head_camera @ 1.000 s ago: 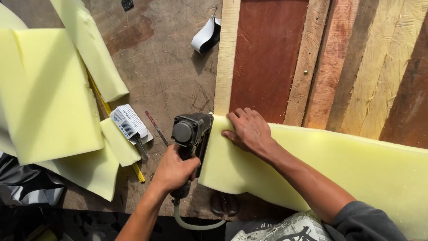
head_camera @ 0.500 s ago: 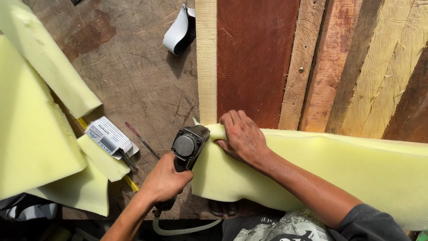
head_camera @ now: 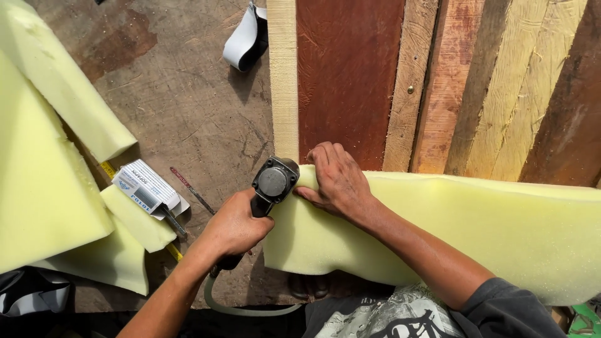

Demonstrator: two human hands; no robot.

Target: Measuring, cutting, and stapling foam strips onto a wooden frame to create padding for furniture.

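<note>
**Ana:** Head camera looks down on the left hand [head_camera: 235, 226], fingers wrapped tight around the handle of a black power tool [head_camera: 273, 183] whose hose [head_camera: 247, 308] trails below. Where's the foam?

**Ben:** The long yellow foam sheet [head_camera: 451, 235] lies across the wooden tabletop [head_camera: 188, 112], its left end right at the tool's head. The right hand [head_camera: 335, 178] presses flat on that end, fingers spread, gripping nothing.

**Ana:** So those fingers sit just beside the working head.

**Ben:** That's my worry. I'd judge a slip or kick of the tool could catch them. Foam also gives under pressure, so it could bunch and shift.

**Ana:** And the hose?

**Ben:** It loops near the tabletop edge; a snag might jerk the tool off line.
</note>
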